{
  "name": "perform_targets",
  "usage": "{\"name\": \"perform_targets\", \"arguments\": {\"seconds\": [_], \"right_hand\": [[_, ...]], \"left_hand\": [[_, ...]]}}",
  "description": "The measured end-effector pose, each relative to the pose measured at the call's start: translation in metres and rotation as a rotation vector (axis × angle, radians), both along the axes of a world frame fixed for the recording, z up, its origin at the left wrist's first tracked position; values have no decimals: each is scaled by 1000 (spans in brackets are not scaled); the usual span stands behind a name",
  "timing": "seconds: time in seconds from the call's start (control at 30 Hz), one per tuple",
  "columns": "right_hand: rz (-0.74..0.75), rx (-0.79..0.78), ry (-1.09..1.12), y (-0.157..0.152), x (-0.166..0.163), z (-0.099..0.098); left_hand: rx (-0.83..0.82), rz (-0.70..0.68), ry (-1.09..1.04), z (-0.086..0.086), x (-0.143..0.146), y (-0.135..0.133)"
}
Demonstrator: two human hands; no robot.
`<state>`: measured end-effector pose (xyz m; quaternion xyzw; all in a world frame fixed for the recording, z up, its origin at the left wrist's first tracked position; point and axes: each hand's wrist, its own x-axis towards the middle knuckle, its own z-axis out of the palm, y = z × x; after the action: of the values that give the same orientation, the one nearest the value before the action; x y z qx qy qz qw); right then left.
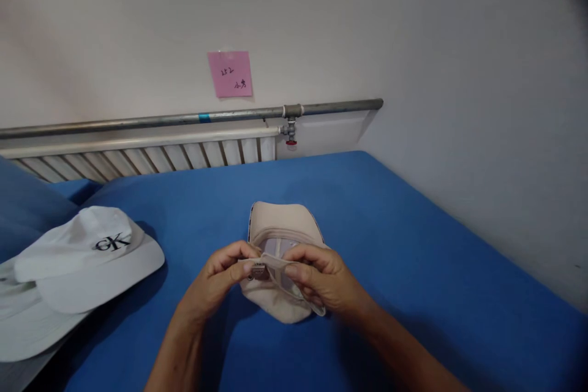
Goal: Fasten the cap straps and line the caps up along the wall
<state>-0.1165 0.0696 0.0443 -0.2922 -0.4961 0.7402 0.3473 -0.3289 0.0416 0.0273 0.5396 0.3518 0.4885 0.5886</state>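
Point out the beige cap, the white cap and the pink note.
beige cap [285,220], head view, on its crown.
white cap [82,245], head view, on its crown.
pink note [229,73], head view, on its middle.

Your hands hold a beige cap of matt cloth. At 9 o'clock, the white cap is smooth fabric; the blue sheet is matt cloth.

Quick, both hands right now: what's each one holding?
Left hand: closed, pinching the strap of the beige cap at its buckle.
Right hand: closed on the same strap.
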Motion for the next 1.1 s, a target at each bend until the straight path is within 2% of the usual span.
{"name": "perform_targets", "arguments": {"seconds": [0.13, 0.27, 0.47, 0.83, 1.1], "right_hand": [[38, -98, 64, 1, 0, -4], [60, -128, 144, 2, 2, -5], [103, -142, 71, 2, 1, -3], [61, -109, -20, 1, 1, 3], [-3, 27, -130, 2, 1, 4]], "left_hand": [[-36, 20, -54, -1, 1, 2], [-70, 40, -86, 2, 3, 2], [-68, 28, -67, 0, 3, 2], [-72, 10, -11, 4, 2, 2], [-79, 36, 45, 0, -1, 2]]}}
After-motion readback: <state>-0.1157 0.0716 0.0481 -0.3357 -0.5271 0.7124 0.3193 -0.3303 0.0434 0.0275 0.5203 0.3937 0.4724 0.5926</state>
